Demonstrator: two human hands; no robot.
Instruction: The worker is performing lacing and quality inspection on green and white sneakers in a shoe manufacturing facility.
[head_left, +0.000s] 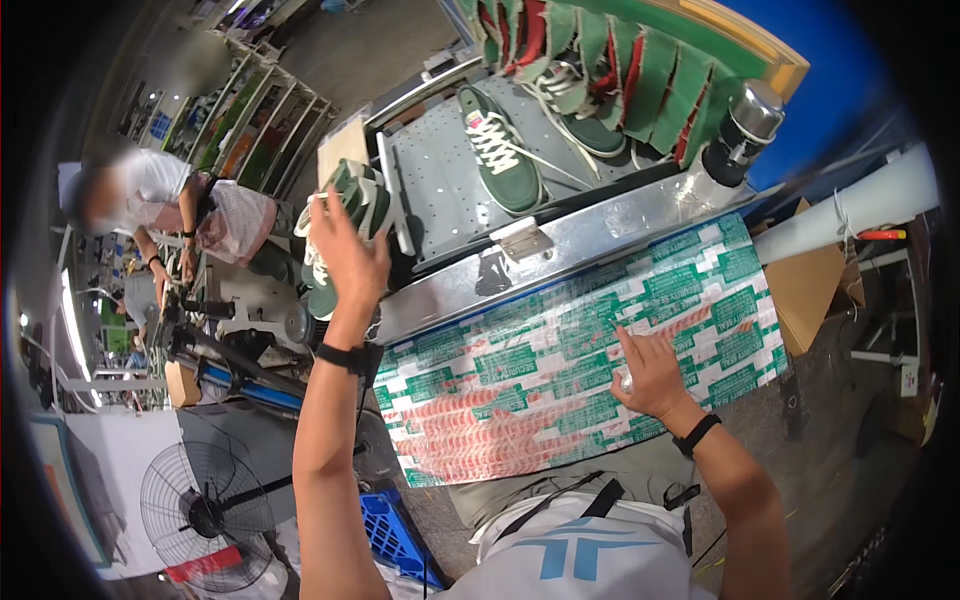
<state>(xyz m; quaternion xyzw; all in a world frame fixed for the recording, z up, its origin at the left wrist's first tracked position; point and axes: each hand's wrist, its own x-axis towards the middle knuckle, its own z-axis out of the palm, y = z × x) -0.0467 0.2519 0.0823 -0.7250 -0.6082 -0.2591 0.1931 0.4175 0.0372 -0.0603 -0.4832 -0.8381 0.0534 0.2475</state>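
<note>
My left hand reaches up at the left with its fingers apart, against green shoes with white laces. They stand beside the machine, and my hand partly hides them. My right hand is over a board covered in green, white and red printed tape. Its index finger points forward and the other fingers curl. Something small and shiny shows by the thumb, too small to name. A green shoe with white laces lies on the grey perforated belt, and another green shoe lies farther right.
A curtain of green and red flaps hangs at the machine opening. A metal rail borders the belt, with a metal-topped cylinder at its right. Another person works at left. A fan and blue crate stand lower left.
</note>
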